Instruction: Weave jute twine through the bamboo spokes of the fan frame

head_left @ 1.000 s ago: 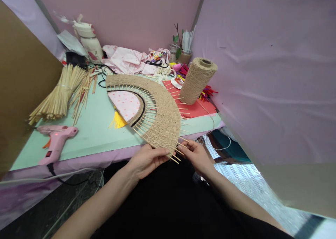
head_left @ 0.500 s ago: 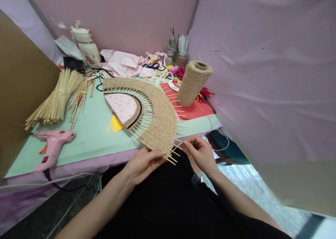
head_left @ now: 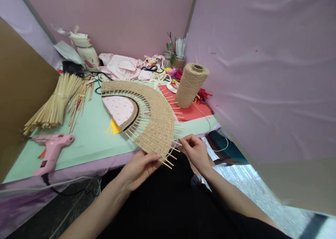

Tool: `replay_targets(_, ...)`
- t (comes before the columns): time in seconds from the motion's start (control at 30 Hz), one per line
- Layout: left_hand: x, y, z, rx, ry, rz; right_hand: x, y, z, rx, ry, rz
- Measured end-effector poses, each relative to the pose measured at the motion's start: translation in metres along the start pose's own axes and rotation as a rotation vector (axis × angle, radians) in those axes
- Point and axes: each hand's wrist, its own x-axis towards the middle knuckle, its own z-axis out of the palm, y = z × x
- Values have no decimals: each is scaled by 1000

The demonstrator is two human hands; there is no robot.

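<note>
A half-round woven fan [head_left: 160,120] of tan twine on thin sticks lies over the table's front edge, its stick ends poking out along the outer rim. Its inner part is pink dotted cloth [head_left: 119,109] with a black border, and a yellow tassel [head_left: 113,126] hangs at the left. My left hand [head_left: 143,169] grips the fan's lower corner, thumb on top. At the right rim, my right hand [head_left: 194,150] is pinched by the stick ends; what its fingertips hold is too small to make out. A twine spool [head_left: 191,84] stands behind the fan on red sheets [head_left: 195,111].
A pink glue gun [head_left: 52,151] lies at the left, with a stick bundle [head_left: 57,102] behind it. Farther back are a bottle [head_left: 86,51], pink cloth [head_left: 122,67] and small plant pots [head_left: 178,61]. A cable [head_left: 78,178] runs below the table's left edge.
The fan and my left hand have shifted slightly left and down in view. My right hand has moved a little left, still by the rim sticks.
</note>
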Motion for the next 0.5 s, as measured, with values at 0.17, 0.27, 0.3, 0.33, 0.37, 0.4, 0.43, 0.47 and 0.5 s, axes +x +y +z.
replay_targets(0.17, -2, -2, -6, 10, 18, 6, 7, -16, -8, -286, 176, -376)
replay_targets(0.27, -4, -6, -10, -3, 10, 2, 19, -22, -11, -399, 69, -510)
replay_targets(0.3, -5, -7, -11, 0, 7, 1, 24, -24, -10, -428, 17, -526)
replay_targets(0.33, -5, -7, -12, 6, 3, 4, 29, -27, -7, -453, -32, -531)
replay_targets(0.37, -6, -8, -13, 11, -7, 10, 34, -31, -5, -472, -71, -530)
replay_targets(0.4, -6, -8, -14, 16, -21, 17, 38, -34, -2, -485, -100, -524)
replay_targets(0.43, -7, -8, -14, 19, -36, 22, 41, -37, 1, -494, -119, -514)
replay_targets(0.47, -8, -8, -15, 21, -49, 22, 43, -39, 3, -499, -134, -502)
replay_targets(0.5, -8, -7, -16, 23, -61, 18, 44, -40, 4, -499, -148, -489)
